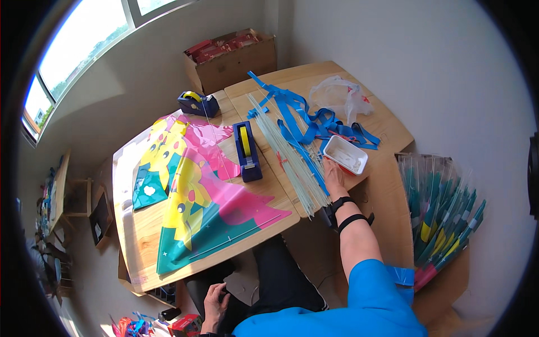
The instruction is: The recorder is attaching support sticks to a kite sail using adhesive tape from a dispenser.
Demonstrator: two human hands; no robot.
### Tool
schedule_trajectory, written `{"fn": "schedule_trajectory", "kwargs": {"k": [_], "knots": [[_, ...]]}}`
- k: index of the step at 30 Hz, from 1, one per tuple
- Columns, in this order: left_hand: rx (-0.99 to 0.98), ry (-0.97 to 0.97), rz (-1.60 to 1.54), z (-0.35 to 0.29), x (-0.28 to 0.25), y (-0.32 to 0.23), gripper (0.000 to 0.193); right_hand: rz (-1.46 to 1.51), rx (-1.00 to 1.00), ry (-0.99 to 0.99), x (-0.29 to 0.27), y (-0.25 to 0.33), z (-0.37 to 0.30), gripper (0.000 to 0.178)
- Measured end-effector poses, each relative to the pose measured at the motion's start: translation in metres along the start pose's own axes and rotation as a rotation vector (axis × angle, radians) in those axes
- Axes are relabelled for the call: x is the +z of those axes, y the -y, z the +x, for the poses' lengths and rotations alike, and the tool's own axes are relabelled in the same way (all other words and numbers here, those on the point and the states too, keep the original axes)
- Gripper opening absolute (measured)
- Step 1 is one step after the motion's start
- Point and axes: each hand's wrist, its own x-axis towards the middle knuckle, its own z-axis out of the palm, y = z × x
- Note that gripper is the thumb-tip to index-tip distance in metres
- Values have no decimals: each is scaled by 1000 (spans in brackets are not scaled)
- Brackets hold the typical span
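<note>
My right hand [335, 181] reaches over the table, palm down, close against the near left corner of a small white plastic tray [355, 159]. Its fingertips are too small to make out. Beside it on the left lies a bundle of thin pale rods [292, 163] with a flat blue strip [318, 175] along it. Low in the view, my left hand [214, 303] hangs by my dark trousers, fingers loosely bent and apart, with nothing visible in it. A kite-like printed sheet [210, 216] in yellow, pink and green spreads over the table's left half.
Two dark blue tape dispensers [247, 151] [197, 104] stand on the wooden table [126, 238]. Tangled blue ribbon [300, 115] and a clear plastic bag [341, 95] lie farther back. Cardboard boxes hold red packs [236, 62] and rolled printed sheets [443, 210].
</note>
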Motion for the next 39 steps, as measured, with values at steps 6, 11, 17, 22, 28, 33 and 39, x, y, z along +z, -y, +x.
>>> {"fn": "schedule_trajectory", "kwargs": {"k": [6,11,17,22,28,33,39], "knots": [[-15,39,-11,-2,2,-2,39,4,313,44,32,-31,13,39],[-108,60,10,-14,-2,-9,33,-7,245,168,13,-5,0,29],[29,54,5,3,0,-10,29,-22,254,99,-16,-9,-4,23],[7,68,-221,33,-7,-38,27,385,198,140,-87,50,-49,16],[-176,376,-558,61,36,-80,37,1166,444,634,-132,165,-210,16],[-325,544,-738,48,64,-100,35,1183,403,664,-127,198,-244,14],[-341,411,-865,52,76,-95,24,1172,410,666,-105,195,-224,14]]}}
